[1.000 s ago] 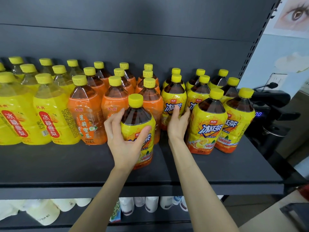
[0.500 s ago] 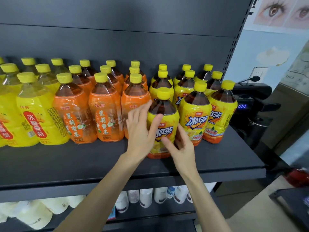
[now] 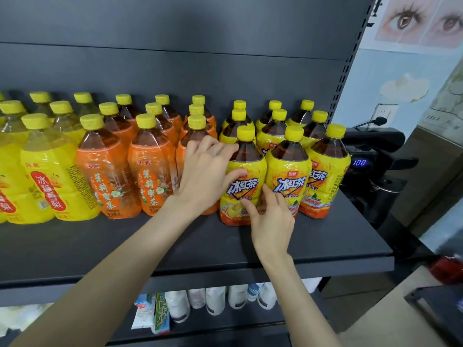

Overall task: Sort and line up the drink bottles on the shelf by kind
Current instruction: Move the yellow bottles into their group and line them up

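Head view: a dark shelf point(image 3: 325, 241) carries three kinds of yellow-capped drink bottles in rows running front to back. Just right of centre, the front iced black tea bottle point(image 3: 250, 166) stands upright on the shelf. It is first in the left row of the yellow-labelled iced black tea group point(image 3: 289, 171), touching its neighbour at 3 o'clock.

The left hand point(image 3: 204, 174) grips this bottle from its 9 o'clock side, fingers spread and curled over the shoulder and thumb laid across the label. The right hand point(image 3: 271, 219) holds it low at 5 o'clock, with the thumb on the front of the label. Its bent fingers reach into the gap beside the neighbouring bottle.

At 9 o'clock from the hands stand the orange jasmine tea bottles point(image 3: 105, 171). Farther out that way are the yellow pear drink bottles point(image 3: 50, 176).

White bottles point(image 3: 215, 300) sit on the lower shelf at 6 o'clock. At 3 o'clock, off the shelf end, a black machine point(image 3: 375, 196) shows "100".
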Tool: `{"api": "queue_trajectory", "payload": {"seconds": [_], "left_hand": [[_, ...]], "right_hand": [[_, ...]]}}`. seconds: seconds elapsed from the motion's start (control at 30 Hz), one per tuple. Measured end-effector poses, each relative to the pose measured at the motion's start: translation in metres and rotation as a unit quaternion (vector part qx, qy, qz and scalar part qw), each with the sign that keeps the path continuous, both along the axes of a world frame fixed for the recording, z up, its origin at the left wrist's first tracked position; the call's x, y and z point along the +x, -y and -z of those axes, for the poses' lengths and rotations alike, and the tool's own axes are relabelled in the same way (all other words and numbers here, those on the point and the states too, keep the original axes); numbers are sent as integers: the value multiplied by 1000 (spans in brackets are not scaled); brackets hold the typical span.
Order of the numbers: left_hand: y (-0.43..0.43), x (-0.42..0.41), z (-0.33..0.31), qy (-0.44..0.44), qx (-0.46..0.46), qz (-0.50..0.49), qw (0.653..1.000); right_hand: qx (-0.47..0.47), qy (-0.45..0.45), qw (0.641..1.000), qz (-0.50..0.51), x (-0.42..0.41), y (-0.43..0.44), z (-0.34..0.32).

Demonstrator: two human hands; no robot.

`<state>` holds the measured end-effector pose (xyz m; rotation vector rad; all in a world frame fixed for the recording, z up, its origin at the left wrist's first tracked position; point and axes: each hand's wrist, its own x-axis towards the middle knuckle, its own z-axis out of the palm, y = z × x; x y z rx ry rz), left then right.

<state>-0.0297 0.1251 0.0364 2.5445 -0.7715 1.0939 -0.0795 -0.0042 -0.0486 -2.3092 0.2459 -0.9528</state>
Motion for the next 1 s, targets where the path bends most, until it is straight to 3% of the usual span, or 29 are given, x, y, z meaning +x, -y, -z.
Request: {"api": "queue_trajectory", "payload": {"seconds": [0.3, 0.53, 0.67, 0.8, 0.9, 1.0], "left_hand": [[6, 10, -1, 45, 41, -38, 997], [10, 16, 7, 17, 29, -56, 998], [9, 12, 12, 19, 31, -64, 997], [18, 1, 24, 21, -104, -8, 994], [41, -11, 29, -18, -157, 63, 985], [61, -13, 28, -72, -135, 81, 985]], "right_hand": [[-46, -21, 999, -3, 15, -2, -7], [-133, -76, 988, 5, 28, 3, -16], [-62, 2, 998, -9, 13, 7, -12], [34, 101, 994, 30, -5, 30, -8], [105, 113, 987, 42, -8, 61, -11], [156, 93, 982, 60, -6, 91, -14]]}}
